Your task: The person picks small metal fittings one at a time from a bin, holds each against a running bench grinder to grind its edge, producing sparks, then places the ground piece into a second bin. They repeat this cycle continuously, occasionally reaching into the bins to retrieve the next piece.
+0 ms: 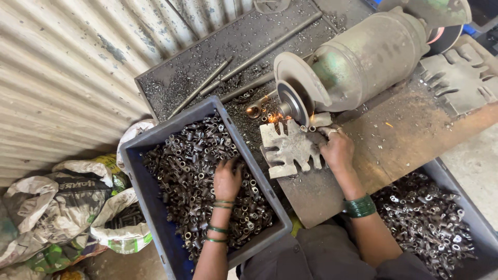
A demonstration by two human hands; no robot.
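Note:
My left hand (227,179) reaches into a dark blue crate (150,207) full of small metal tube pieces (192,155), fingers curled among them. My right hand (337,149) rests on a notched metal guide plate (288,148) and presses a small tube piece (306,127) against the spinning grinding wheel (290,101) of a bench grinder (363,57). Orange sparks (275,118) fly at the wheel. Green bangles circle both wrists.
A second bin (480,220) of metal pieces sits at lower right. Long steel rods (249,59) lie on a black tray of filings behind the crate. Corrugated metal wall at left, printed sacks (57,207) on the floor, another notched plate (459,78) at right.

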